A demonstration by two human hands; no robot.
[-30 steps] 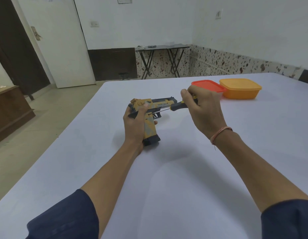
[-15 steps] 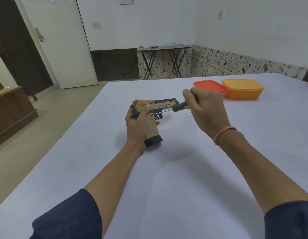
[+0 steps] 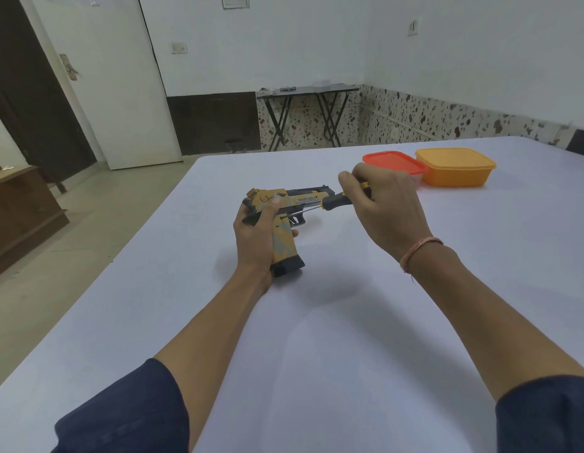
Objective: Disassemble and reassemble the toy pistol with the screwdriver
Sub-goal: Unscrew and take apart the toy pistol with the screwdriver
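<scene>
Left hand (image 3: 256, 238) gripping toy pistol (image 3: 285, 220), right hand (image 3: 387, 209) clasping screwdriver (image 3: 336, 201), mid-table (image 3: 349, 354), far from edges

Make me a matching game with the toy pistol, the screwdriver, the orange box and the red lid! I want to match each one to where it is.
Things:
1. toy pistol
2. screwdriver
3. orange box
4. red lid

Places:
A. on the table, far right
B. gripped in the left hand
C. lying flat beside the box, behind the right hand
D. held in the right hand, tip at the pistol's side

Pairs: 1-B, 2-D, 3-A, 4-C
</scene>
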